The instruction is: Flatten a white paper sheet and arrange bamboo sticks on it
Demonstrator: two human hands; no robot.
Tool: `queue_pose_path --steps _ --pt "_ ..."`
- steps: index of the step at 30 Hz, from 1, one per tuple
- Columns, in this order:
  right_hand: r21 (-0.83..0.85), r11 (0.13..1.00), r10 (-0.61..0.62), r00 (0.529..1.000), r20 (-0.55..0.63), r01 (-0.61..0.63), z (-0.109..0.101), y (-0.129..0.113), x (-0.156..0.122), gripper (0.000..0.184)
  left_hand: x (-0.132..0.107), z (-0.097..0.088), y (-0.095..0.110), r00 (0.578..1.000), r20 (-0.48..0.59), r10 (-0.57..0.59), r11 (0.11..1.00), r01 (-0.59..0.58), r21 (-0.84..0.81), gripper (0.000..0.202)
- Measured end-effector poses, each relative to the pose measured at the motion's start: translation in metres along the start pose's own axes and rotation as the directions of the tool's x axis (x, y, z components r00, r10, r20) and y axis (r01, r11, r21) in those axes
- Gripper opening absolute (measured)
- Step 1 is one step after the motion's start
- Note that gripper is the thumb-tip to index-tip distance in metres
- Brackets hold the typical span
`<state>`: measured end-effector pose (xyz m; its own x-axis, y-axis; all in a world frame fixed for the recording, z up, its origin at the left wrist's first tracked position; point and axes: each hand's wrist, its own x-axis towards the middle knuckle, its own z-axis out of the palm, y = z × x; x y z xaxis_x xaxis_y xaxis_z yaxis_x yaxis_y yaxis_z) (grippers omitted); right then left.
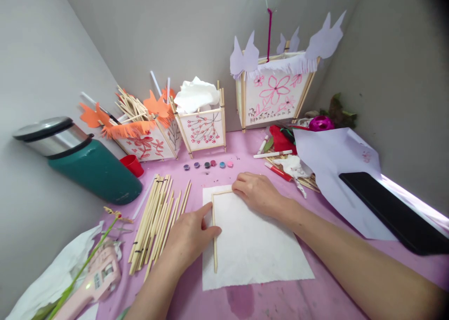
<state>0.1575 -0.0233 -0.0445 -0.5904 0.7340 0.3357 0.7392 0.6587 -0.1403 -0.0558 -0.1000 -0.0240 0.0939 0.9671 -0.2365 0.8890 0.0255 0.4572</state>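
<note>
A white sheet of thin paper (pixel 259 245) lies flat in front of me. One wooden stick (pixel 215 250) runs along its left side, and a second wooden stick (pixel 223 192) lies across its top, the two meeting near the upper left corner. My left hand (pixel 189 238) rests at the side stick, index finger and thumb spread apart and touching it. The closed fingers of my right hand (pixel 257 193) press on the right end of the top stick, hiding that end.
Left: bundled sticks (pixel 154 221), pink glue gun (pixel 100 273), teal bottle (pixel 94 170), red cup (pixel 132 164). Behind: paint pots (pixel 207 164), small lantern (pixel 204 130), orange-trimmed lantern (pixel 150 144), hanging lantern (pixel 277 95). Right: markers (pixel 278 171), lilac paper (pixel 333 161), black phone (pixel 389 212).
</note>
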Motion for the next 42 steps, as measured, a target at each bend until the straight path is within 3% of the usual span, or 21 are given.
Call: queue_pose_path --steps 35,38,42 --pt "-0.025 0.999 -0.021 1.000 0.002 0.021 0.004 -0.002 0.000 0.020 -0.003 -0.002 0.004 1.000 0.001 -0.021 1.000 0.021 -0.002 0.057" --pt "-0.007 1.000 -0.008 1.000 -0.005 0.008 -0.003 0.003 0.002 0.019 -0.004 -0.003 0.004 1.000 0.009 -0.006 1.000 0.006 -0.002 0.057" --pt "0.025 0.997 0.075 0.995 -0.058 -0.074 -0.028 0.020 0.006 0.020 -0.004 -0.005 0.003 1.000 -0.021 -0.015 0.999 0.016 0.028 0.059"
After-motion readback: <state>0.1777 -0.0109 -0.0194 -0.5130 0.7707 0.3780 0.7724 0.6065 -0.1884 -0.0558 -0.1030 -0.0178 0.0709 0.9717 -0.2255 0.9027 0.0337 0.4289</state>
